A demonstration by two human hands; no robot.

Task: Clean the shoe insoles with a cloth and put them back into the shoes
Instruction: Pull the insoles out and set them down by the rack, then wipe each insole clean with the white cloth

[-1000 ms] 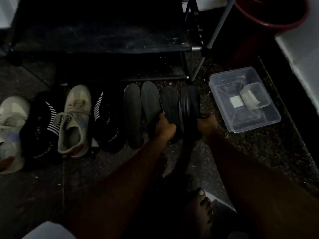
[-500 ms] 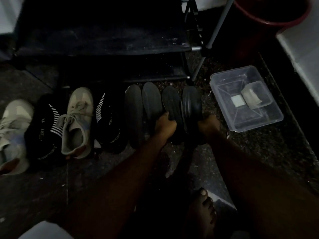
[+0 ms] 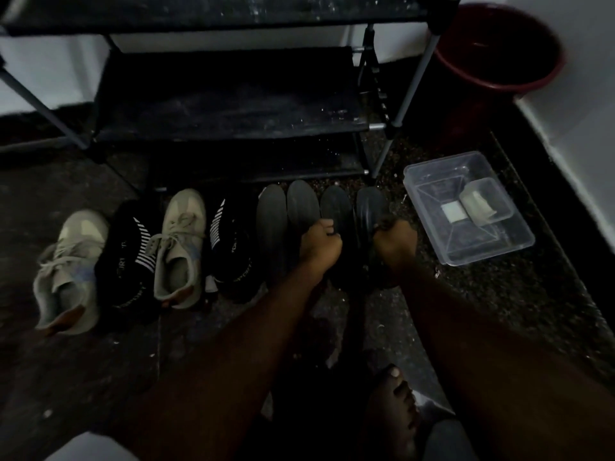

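Down on dark speckled floor (image 3: 499, 294), L hand (image 3: 320, 244) grips flat dark grey insole (image 3: 336, 204), fingers curled; R hand (image 3: 396, 242) grips black ridged shoe (image 3: 371, 207) just beside it.

Both bare arms reached forward and down, each hand closed in a grip.

The left hand (image 3: 321, 242) was fisted with knuckles up, its fingers curled round the near end of a dark insole (image 3: 336, 207). The right hand (image 3: 396, 242), level with it and a little apart, had its fingers hooked over the edge of a dark shoe (image 3: 371, 211). The forearms ran nearly straight from the bottom of the view, drawing closer toward the hands, with the wrists unbent. A bare foot (image 3: 397, 404) lay between the forearms, toes forward.
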